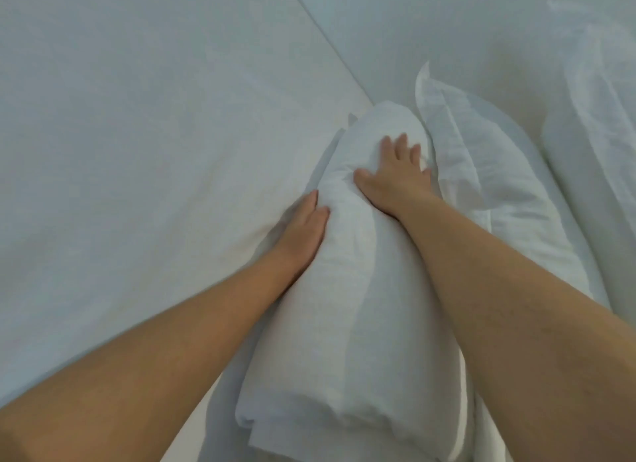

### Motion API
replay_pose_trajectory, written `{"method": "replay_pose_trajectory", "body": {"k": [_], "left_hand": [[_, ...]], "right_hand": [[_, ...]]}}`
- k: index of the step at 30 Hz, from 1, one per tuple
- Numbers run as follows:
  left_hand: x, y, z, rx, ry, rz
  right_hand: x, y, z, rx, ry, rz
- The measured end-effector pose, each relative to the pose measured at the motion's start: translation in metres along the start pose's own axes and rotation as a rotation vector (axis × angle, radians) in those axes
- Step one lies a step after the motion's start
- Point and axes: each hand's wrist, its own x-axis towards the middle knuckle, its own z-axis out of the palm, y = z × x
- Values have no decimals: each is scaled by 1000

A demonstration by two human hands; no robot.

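A thick white folded bundle of bedding (351,324) lies lengthwise on the bed, running from the bottom of the view toward the middle. My left hand (303,231) lies flat against the bundle's left side, fingers straight and pointing away from me. My right hand (395,175) rests on top of its far end with fingers spread and the thumb pressing into the cloth. Both forearms are bare.
A white bed sheet (137,151) covers the mattress on the left. A white pillow (499,193) lies right beside the bundle, and another white pillow or duvet (599,151) sits at the far right. A seam (330,45) runs diagonally at the top.
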Motion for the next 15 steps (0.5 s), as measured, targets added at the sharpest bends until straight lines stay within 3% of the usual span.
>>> {"method": "replay_pose_trajectory", "body": {"k": [4,8,12,15], "left_hand": [[-17,8,7,271,-136,153],[-33,11,6,423,-248,159],[-43,9,2,451,-286,162],[-46,8,2,440,-278,157]], "right_hand": [[9,-3,-20,-435,4,-428],[24,-16,-26,-566,-261,-318],[29,-19,-29,-583,-312,-292],[25,-24,-35,-539,-309,-430]]}}
